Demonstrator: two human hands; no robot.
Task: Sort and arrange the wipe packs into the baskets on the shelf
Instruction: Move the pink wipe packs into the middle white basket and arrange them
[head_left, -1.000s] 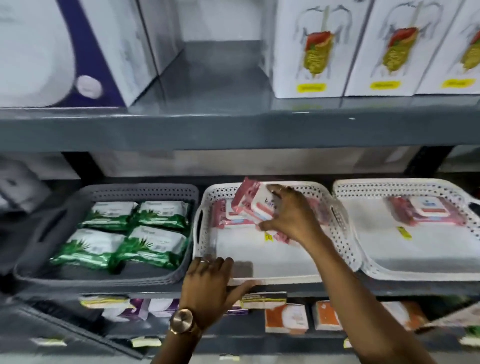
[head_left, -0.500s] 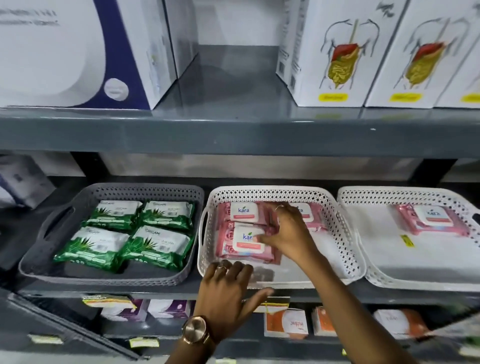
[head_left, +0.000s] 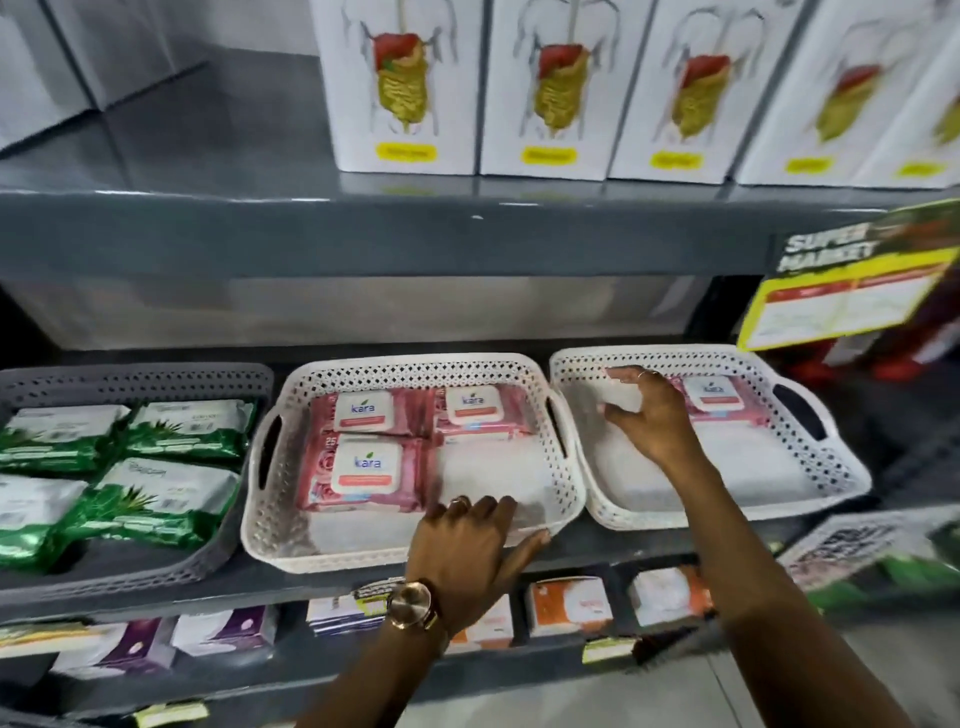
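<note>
Three pink wipe packs (head_left: 363, 467) lie flat in the middle white basket (head_left: 415, 364), two at the back and one front left. My left hand (head_left: 467, 551) holds that basket's front rim, fingers inside and thumb outside. The right white basket (head_left: 841, 467) holds one pink pack (head_left: 714, 395) at the back. My right hand (head_left: 649, 421) hovers inside this basket with its fingers apart, holding nothing, and its palm covers the pack's left edge. Several green wipe packs (head_left: 171, 499) fill the grey basket (head_left: 156, 376) on the left.
White boxes (head_left: 405, 88) stand in a row on the shelf above. A yellow supermarket sign (head_left: 841, 296) hangs at the right, just over the right basket's handle. Small orange and purple boxes (head_left: 566, 605) sit on the shelf below.
My right hand laid the pink pack down in the middle basket, let go, and moved right into the right basket. My left hand stayed on the middle basket's rim.
</note>
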